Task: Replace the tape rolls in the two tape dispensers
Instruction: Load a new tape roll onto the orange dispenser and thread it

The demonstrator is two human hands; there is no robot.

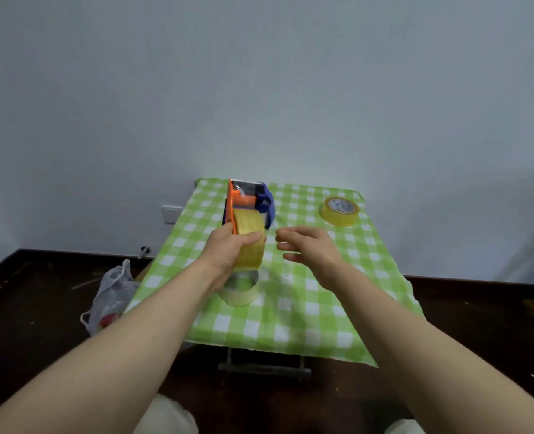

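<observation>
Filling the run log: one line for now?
left hand grips yellow tape roll on orange plastic dispenser | right hand open beside it

Forearms (128, 339) bare behind left hand (228, 253) and right hand (311, 249). Pale cream trousers (168, 416) on both knees, nearer than the hands.

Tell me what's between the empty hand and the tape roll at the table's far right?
Nothing but bare checked tablecloth between the right hand and that tape roll, as the head view shows.
</observation>
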